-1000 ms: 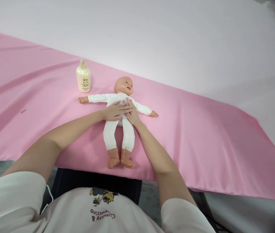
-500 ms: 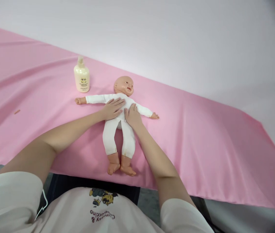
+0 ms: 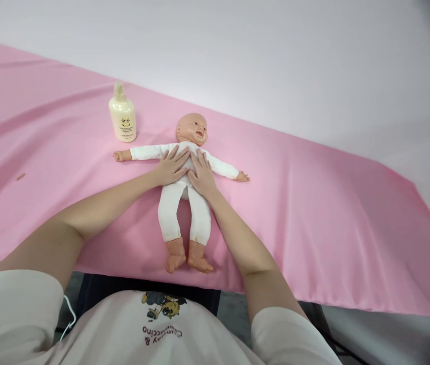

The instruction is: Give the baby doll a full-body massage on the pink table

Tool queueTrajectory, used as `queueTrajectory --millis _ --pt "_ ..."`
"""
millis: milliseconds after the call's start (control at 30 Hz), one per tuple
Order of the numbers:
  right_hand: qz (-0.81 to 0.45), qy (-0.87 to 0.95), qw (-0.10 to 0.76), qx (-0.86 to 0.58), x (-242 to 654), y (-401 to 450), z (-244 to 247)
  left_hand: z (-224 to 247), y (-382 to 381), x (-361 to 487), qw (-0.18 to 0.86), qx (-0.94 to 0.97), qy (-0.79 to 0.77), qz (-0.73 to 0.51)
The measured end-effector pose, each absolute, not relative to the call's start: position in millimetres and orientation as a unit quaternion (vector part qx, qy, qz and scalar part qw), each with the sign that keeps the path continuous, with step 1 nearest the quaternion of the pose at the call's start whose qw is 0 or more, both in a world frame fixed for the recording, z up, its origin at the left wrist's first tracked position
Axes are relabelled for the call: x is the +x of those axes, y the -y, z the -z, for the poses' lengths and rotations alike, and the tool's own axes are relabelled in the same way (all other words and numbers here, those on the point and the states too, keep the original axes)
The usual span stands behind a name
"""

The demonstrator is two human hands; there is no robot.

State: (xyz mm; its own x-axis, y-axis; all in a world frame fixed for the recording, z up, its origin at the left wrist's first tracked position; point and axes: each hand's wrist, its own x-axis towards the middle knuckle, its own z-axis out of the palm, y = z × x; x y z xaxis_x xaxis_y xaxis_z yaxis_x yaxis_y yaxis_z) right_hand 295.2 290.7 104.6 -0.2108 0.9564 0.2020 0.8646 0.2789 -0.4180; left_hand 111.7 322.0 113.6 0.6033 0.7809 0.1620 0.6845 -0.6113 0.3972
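Observation:
A baby doll (image 3: 184, 213) with a white cloth body lies on its back, arms stretched out to both sides and feet toward me. My left hand (image 3: 171, 166) rests flat on the left side of its chest, fingers spread. Against the right side of the chest lies my right hand (image 3: 201, 175), its fingers also stretched out and pointing toward the doll's head. The two hands are close together at the middle of the chest, and neither grips anything. They cover much of the doll's torso.
A cream pump bottle (image 3: 122, 119) stands upright beyond the doll's outstretched arm on the left. Pink cloth (image 3: 313, 228) covers the table, with a small brownish piece (image 3: 21, 176) lying at far left. A white wall (image 3: 275, 61) rises behind the table.
My right hand has slid up and inward on the doll's chest, nearer to my left hand. The fingers of my left hand are more spread. The view has shifted slightly.

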Motion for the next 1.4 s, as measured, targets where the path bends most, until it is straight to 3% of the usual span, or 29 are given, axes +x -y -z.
queueTrajectory --millis 167,300,567,867,1200,1400 --pt "-0.159 0.764 0.289 -0.554 323.9 -314.0 -88.3 -106.6 -337.0 99.8 0.179 0.894 -0.359 -0.200" --pt "-0.184 0.711 0.314 -0.602 332.9 -317.8 -75.0 -94.6 -350.3 93.7 0.189 0.851 -0.415 -0.260" --pt "-0.120 0.741 0.226 -0.620 313.0 -306.1 -84.1 -86.3 -346.3 100.2 0.150 0.826 -0.478 -0.257" --pt "-0.136 0.863 0.173 -0.455 301.1 -292.3 -116.1 -85.2 -346.6 99.6 0.144 0.829 -0.477 -0.252" --pt "-0.387 0.775 0.327 -0.378 321.6 -293.6 -125.6 -95.1 -347.6 96.0 0.155 0.832 -0.469 -0.253" --pt "-0.367 0.693 0.435 -0.443 326.7 -301.2 -107.3 -99.4 -346.4 94.9 0.126 0.800 -0.527 -0.258"
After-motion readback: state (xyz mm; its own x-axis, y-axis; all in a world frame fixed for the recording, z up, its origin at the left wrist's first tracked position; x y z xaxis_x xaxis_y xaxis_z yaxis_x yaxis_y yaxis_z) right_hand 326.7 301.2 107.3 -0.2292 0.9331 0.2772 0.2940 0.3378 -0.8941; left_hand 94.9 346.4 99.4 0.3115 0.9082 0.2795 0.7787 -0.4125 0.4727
